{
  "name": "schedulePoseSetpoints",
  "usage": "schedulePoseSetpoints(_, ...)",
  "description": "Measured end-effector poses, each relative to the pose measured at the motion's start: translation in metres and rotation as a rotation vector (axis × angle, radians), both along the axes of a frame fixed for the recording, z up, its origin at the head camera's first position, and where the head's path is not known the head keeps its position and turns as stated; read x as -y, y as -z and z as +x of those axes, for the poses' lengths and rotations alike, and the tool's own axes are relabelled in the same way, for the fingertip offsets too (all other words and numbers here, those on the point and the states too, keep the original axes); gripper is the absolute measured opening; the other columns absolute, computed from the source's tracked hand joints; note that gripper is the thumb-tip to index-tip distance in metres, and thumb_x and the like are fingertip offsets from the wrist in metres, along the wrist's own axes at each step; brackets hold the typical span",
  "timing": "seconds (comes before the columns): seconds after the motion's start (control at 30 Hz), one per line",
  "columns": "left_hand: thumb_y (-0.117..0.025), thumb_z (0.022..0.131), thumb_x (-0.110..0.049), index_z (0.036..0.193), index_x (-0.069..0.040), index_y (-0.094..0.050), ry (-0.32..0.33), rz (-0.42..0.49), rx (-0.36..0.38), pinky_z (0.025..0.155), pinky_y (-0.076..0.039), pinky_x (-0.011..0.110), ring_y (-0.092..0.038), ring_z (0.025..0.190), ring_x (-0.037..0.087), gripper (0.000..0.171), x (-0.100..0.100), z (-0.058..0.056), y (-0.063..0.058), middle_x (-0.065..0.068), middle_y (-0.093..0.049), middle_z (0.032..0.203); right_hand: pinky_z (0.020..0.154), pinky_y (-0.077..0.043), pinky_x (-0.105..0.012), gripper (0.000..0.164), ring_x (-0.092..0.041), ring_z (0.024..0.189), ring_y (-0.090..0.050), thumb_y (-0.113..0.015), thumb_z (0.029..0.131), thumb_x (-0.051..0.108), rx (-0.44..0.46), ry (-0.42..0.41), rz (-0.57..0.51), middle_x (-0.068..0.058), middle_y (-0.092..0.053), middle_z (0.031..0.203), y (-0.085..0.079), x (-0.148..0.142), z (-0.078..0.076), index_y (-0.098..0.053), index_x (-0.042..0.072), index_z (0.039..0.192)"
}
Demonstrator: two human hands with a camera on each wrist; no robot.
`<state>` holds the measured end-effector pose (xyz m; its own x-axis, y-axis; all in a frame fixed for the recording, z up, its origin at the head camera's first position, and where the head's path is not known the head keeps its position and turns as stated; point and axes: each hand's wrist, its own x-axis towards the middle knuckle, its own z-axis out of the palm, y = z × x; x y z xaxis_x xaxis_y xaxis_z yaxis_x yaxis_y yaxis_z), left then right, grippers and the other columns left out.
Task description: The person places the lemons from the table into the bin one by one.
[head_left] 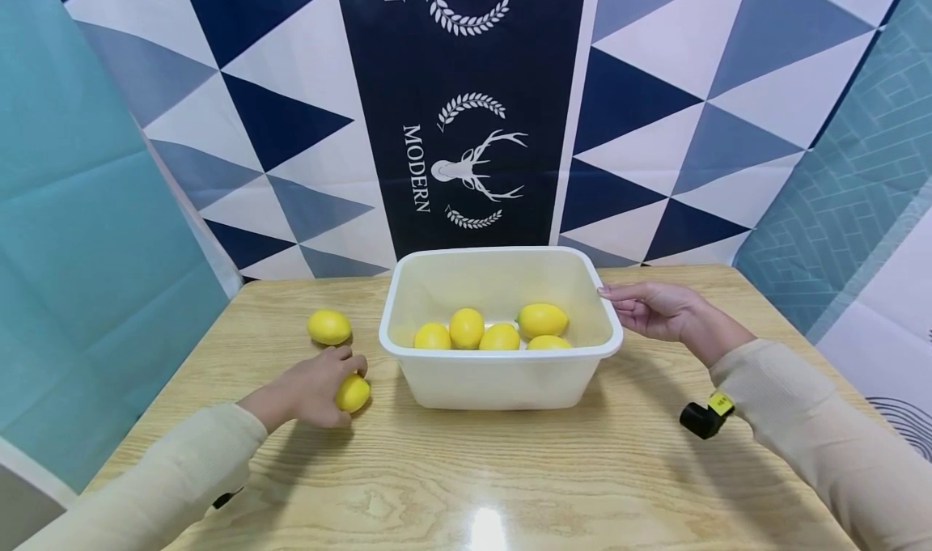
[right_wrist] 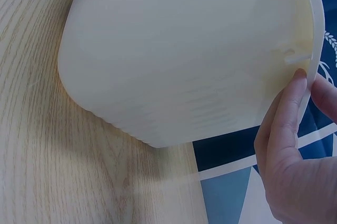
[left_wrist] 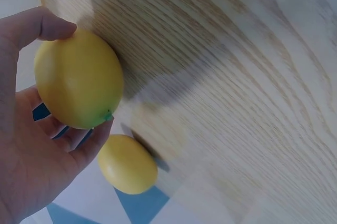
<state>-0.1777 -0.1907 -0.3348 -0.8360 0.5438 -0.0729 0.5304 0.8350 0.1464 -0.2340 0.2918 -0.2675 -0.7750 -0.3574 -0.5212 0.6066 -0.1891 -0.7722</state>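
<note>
My left hand [head_left: 318, 387] grips a yellow lemon [head_left: 353, 394] between thumb and fingers, left of a white plastic tub [head_left: 501, 381]. In the left wrist view the held lemon [left_wrist: 79, 79] shows a green stem end close to a fingertip. A second lemon [head_left: 329, 326] lies on the table just beyond that hand. Inside the tub sit several lemons [head_left: 467, 328]. At the tub's right side, my right hand [head_left: 655, 308] pinches the rim, thumb on one side and fingers under it, as the right wrist view shows on the tub wall [right_wrist: 174, 50].
The wooden table [head_left: 408, 486] carries the tub near its back edge. Behind it hangs a patterned cloth [head_left: 466, 65] with triangles and a deer print. Teal sheeting [head_left: 95, 211] stands at the left, and a light panel closes the right.
</note>
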Motion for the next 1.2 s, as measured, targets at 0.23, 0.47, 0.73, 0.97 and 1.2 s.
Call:
schedulePoseSetpoints(0.23,-0.076,0.058,-0.018,0.099,-0.015,-0.055,0.015,0.043,-0.003,0.070,-0.045,0.031,-0.048,0.087,0.016,0.046,0.004,0.002,-0.002,0.000,-0.051,0.094,0.074,-0.058,-0.019,0.014,-0.011,0.077,-0.074,-0.060,0.092,0.005,0.003,-0.006,-0.004,-0.003,-0.076,0.082,-0.001,0.000,0.000,-0.073,0.011,0.088)
schedulePoseSetpoints(0.47,-0.075,0.058,-0.016,0.101,-0.015,-0.056,0.029,0.046,-0.017,0.073,-0.046,0.032,-0.048,0.087,0.015,0.047,0.005,0.003,0.001,0.000,-0.050,0.094,0.075,-0.058,-0.020,0.014,-0.011,0.078,-0.074,-0.061,0.092,0.005,0.007,0.000,0.000,-0.003,-0.076,0.082,-0.001,0.000,0.001,-0.073,0.011,0.088)
schedulePoseSetpoints(0.73,-0.077,0.058,-0.017,0.103,-0.015,-0.056,0.052,-0.001,-0.018,0.069,-0.047,0.031,-0.047,0.087,0.016,0.049,0.001,0.004,0.001,-0.001,-0.050,0.094,0.075,-0.058,-0.020,0.015,-0.011,0.078,-0.074,-0.061,0.091,0.006,0.003,0.009,0.000,-0.004,-0.076,0.082,-0.001,0.000,0.002,-0.074,0.011,0.086)
schedulePoseSetpoints(0.97,-0.078,0.058,-0.018,0.102,-0.015,-0.055,0.075,-0.043,-0.001,0.062,-0.044,0.030,-0.044,0.082,0.017,0.050,-0.007,0.011,-0.004,0.000,-0.050,0.093,0.075,-0.058,-0.020,0.014,-0.011,0.078,-0.074,-0.061,0.091,0.006,-0.002,0.006,0.001,-0.004,-0.076,0.082,-0.001,0.000,0.002,-0.073,0.011,0.086)
schedulePoseSetpoints(1.2,-0.078,0.059,-0.020,0.103,-0.015,-0.056,0.065,-0.070,0.004,0.063,-0.044,0.030,-0.045,0.085,0.017,0.050,-0.012,0.017,-0.007,-0.002,-0.052,0.097,0.075,-0.058,-0.020,0.015,-0.011,0.078,-0.074,-0.061,0.091,0.005,-0.005,0.004,-0.004,-0.003,-0.076,0.081,-0.001,0.000,0.002,-0.074,0.011,0.085)
